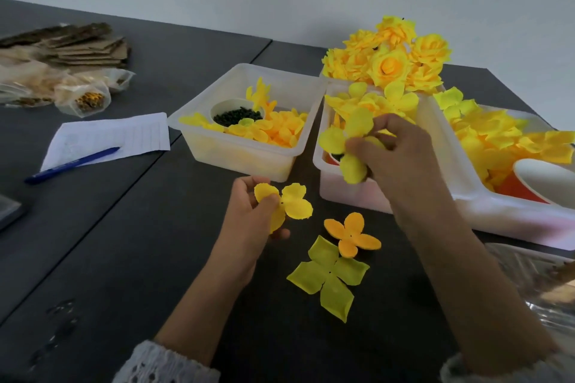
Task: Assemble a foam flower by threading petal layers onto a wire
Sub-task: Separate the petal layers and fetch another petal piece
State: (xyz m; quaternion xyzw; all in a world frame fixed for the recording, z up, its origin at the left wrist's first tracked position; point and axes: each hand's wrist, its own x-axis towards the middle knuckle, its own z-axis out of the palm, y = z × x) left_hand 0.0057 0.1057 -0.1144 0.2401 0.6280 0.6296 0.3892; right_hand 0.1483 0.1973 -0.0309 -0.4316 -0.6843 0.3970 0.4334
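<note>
My left hand [249, 227] pinches a small yellow four-petal layer [294, 202] above the dark table. Over the middle white bin [348, 193], my right hand [395, 152] grips another yellow petal layer [348, 140]. Two loose layers lie on the table in front of me: an orange four-petal piece [351, 235] and a larger yellow-green one [329, 277], partly under the orange one. No wire is visible.
A left bin [214, 146] holds orange petals and a cup of dark beads [238, 116]. The right bin [466, 196] holds yellow petals and a paper cup [547, 180]. Finished yellow roses [389, 56] are piled behind. Paper and a blue pen [71, 165] lie left, clear plastic packaging [535, 283] at right.
</note>
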